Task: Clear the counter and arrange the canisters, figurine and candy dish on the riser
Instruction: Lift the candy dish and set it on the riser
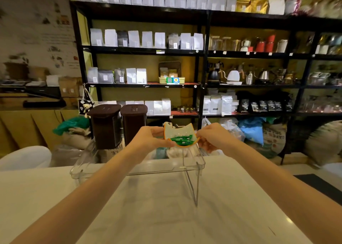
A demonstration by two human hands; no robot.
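A clear plastic riser (192, 165) stands on the white counter (166, 206). Two dark brown canisters (105, 126) (134, 122) stand side by side on its left part. Just above the riser's right part I hold the candy dish (180, 134), pale with an orange rim and green wrapped candies inside. My left hand (149, 138) grips its left edge and my right hand (212, 138) pinches its right edge. No figurine is visible.
Black shelving (203, 84) with white bags, kettles and jars fills the wall beyond the counter. Sacks and bags lie on the floor behind the riser. A white chair (26, 157) sits at the left. A dark mat (322, 186) lies at the counter's right edge.
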